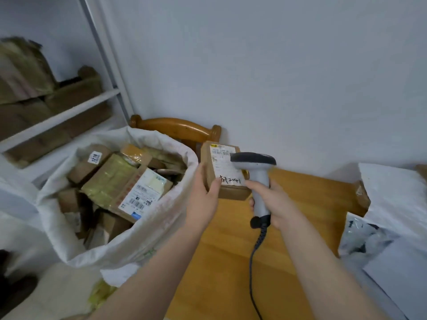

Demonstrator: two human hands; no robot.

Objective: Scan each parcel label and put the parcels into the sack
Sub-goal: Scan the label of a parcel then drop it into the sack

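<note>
A pale wall [277,65] fills the upper half of the frame. Below it the wooden surface [231,262] runs down the lower middle. The white sack [161,227] stands at left, brimming with boxes, and a shelf [60,116] of cartons sits at upper left. At centre my left hand [203,195] grips the parcel [233,192], which is held up just right of the sack's rim, thumb on its label [225,167] (handwriting along the bottom). My right hand [275,204] wraps the scanner [258,172] handle, its head across the label.
</note>
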